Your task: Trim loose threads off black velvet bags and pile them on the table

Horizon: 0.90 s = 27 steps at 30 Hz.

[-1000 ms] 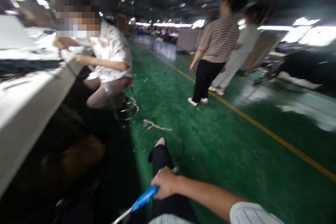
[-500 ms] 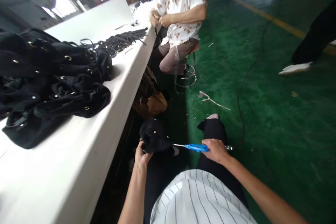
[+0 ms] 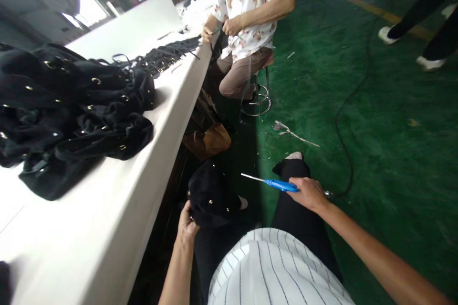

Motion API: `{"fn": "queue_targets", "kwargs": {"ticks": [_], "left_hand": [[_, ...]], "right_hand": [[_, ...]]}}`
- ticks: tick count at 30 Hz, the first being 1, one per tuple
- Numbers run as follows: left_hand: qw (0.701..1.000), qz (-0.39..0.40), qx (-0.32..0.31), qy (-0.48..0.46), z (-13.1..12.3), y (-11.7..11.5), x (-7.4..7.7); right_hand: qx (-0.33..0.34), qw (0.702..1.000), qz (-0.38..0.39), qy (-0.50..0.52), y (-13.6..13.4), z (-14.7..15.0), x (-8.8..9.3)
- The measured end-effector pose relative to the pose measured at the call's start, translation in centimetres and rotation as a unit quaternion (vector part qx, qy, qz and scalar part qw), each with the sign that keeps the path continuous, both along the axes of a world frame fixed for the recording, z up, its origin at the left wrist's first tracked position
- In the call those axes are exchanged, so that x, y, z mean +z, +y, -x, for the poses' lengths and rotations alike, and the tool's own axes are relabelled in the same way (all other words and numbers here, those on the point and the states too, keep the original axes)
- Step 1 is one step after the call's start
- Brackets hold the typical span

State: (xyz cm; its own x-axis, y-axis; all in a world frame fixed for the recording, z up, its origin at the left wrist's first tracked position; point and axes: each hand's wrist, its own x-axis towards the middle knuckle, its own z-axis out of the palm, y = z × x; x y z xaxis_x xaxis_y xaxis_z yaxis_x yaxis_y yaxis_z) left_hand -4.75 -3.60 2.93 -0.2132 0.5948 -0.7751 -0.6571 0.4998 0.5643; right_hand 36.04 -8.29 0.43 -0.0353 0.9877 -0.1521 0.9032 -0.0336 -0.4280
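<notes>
My left hand (image 3: pixel 186 225) grips the lower edge of a black fabric piece with metal studs (image 3: pixel 211 195) that lies on my lap, below the table edge. My right hand (image 3: pixel 308 194) holds blue-handled scissors (image 3: pixel 275 183), their thin blades pointing left toward the fabric and a little apart from it. My legs in black trousers stretch out toward the green floor.
A long white table (image 3: pixel 118 200) runs along the left, with a heap of black studded fabric pieces (image 3: pixel 71 109) and black straps (image 3: pixel 168 55) on it. A seated person (image 3: pixel 250 19) works at the far end on a stool. A brown bag (image 3: pixel 209 140) and a cable (image 3: pixel 343 119) lie on the floor.
My head turned from the aisle down to my lap. Since half a second ago my right hand lifted the scissors slightly away from the fabric, and my left hand stayed on it.
</notes>
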Motion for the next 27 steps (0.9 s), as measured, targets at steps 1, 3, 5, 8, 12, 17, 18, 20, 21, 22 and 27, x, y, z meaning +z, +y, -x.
{"fn": "queue_targets", "kwargs": {"ticks": [1,3,5,8,12,17,18,20,21,22,27], "left_hand": [[1.000,0.000,-0.005,0.028,-0.2,-0.2,-0.1],[0.995,-0.008,-0.011,0.103,-0.6,-0.5,-0.3],[0.981,-0.035,-0.012,0.193,-1.1,-0.5,-0.5],[0.942,-0.069,-0.013,0.328,-1.6,-0.2,-0.7],[0.902,-0.080,-0.050,0.421,-2.1,0.0,-0.3],[0.862,-0.128,-0.143,0.468,-4.0,-0.6,0.5],[0.854,-0.138,-0.164,0.475,-4.4,-0.8,0.6],[0.840,-0.153,-0.197,0.482,-5.0,-1.1,0.9],[0.833,-0.160,-0.213,0.485,-5.2,-1.2,1.0],[0.826,-0.166,-0.228,0.487,-5.3,-1.4,1.0],[0.805,-0.178,-0.277,0.494,-4.4,-2.0,0.6]], "right_hand": [[0.023,1.000,-0.006,0.008,0.1,0.0,0.0],[0.062,0.998,-0.017,0.025,0.3,0.2,0.3],[0.053,0.998,-0.027,0.027,0.4,0.5,0.7],[0.062,0.997,-0.039,0.024,0.5,0.8,1.4],[0.052,0.998,-0.005,0.020,1.0,0.4,1.6],[0.046,0.999,-0.008,0.015,1.5,0.1,1.2],[0.050,0.999,-0.006,0.016,1.7,0.1,1.2],[0.021,1.000,0.001,-0.006,2.0,0.2,1.2],[0.008,1.000,0.002,-0.020,2.2,0.1,1.2],[0.008,0.999,0.001,-0.031,2.4,0.1,1.2],[0.040,0.998,-0.011,-0.055,2.6,0.2,1.4]]}}
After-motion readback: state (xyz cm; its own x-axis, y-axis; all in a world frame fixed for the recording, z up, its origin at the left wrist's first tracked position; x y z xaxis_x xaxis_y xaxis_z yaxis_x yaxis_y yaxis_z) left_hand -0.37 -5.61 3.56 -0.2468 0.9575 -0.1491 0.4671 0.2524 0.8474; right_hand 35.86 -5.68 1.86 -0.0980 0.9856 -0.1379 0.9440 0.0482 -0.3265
